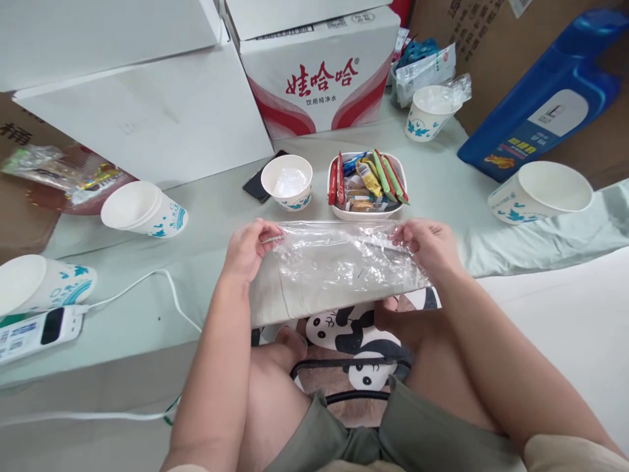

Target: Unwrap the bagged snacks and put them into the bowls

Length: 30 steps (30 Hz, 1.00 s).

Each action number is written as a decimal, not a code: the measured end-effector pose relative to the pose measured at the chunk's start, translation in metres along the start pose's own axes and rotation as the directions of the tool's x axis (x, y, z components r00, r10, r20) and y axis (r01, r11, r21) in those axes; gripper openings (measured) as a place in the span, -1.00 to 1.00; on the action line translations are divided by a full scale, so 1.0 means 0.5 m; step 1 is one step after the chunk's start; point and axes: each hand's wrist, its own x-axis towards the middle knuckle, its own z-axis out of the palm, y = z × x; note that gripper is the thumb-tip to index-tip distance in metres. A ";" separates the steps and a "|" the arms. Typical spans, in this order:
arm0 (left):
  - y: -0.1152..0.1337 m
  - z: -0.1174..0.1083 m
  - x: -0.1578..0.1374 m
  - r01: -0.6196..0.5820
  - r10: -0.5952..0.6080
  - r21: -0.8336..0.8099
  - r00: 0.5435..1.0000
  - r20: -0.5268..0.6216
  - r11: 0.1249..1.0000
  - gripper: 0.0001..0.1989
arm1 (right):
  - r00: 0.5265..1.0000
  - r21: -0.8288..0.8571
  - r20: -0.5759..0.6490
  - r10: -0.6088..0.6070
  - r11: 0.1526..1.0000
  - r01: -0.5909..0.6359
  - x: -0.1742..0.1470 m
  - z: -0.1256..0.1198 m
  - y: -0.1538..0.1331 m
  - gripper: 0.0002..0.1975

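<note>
A clear plastic bag (339, 262) is stretched flat over the near edge of a pale green table (206, 216). My left hand (249, 248) pinches its upper left corner. My right hand (426, 241) pinches its upper right corner. Just beyond the bag stands a white square dish (366, 211) filled with several wrapped snack packets (368, 178). Left of the dish stands a white paper cup (287, 181) with a blue pattern and something clear inside.
Paper cups lie on their sides at the left (145, 210), far left (44, 282) and right (540, 190); another (428, 111) stands at the back. A phone (258, 183), red-and-white carton (319, 72), blue bottle (545, 98) and charger cable (167, 288) surround them. My knees are below.
</note>
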 end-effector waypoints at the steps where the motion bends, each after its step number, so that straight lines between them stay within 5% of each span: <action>1: -0.002 0.005 0.002 0.003 -0.002 0.008 0.999 -0.044 1.000 -0.72 | 1.000 -0.055 0.012 -0.007 0.998 0.008 -0.005 0.004 -0.001 -0.66; 3: -0.004 0.016 0.005 0.013 -0.012 0.018 0.997 -0.076 1.000 -0.72 | 0.998 -0.103 0.065 -0.008 0.995 0.014 -0.014 0.010 -0.003 -0.69; 10: 0.003 0.034 0.007 0.029 -0.033 0.054 0.997 0.071 0.998 -0.38 | 0.988 -0.130 0.147 -0.045 0.989 0.065 -0.026 -0.022 0.008 -0.36; 15: 0.027 0.040 -0.014 0.060 -0.051 -0.029 0.967 0.249 0.998 -0.43 | 0.964 -0.272 0.038 -0.264 0.925 0.265 -0.049 -0.045 -0.021 -0.58; 18: 0.039 0.058 -0.029 0.107 -0.092 -0.011 0.895 0.436 0.994 -0.47 | 0.941 -0.060 0.269 -0.205 0.972 0.228 -0.061 -0.010 -0.047 -0.57; 20: 0.046 0.075 -0.033 0.120 -0.115 0.024 0.853 0.509 0.993 -0.49 | 0.874 -0.083 0.481 -0.069 0.989 0.123 -0.062 0.026 -0.053 -0.54; 22: 0.049 0.091 -0.034 0.092 -0.084 0.009 0.873 0.481 0.996 -0.46 | 0.800 -0.170 0.591 0.100 0.985 0.003 -0.058 0.055 -0.048 -0.74; 23: 0.047 0.097 -0.033 0.063 -0.046 -0.026 0.902 0.429 0.998 -0.43 | 0.802 -0.185 0.577 0.155 0.981 -0.056 -0.055 0.065 -0.043 -0.83; 26: 0.026 0.114 -0.030 0.030 0.015 -0.157 0.961 0.277 0.987 -0.39 | 0.905 -0.058 0.381 0.188 0.982 -0.179 -0.045 0.083 -0.028 -0.87; 30: -0.021 0.142 -0.032 0.273 -0.226 -0.048 0.871 0.437 0.961 -0.37 | 0.951 0.094 0.278 0.136 0.981 -0.168 -0.031 0.091 -0.015 -0.78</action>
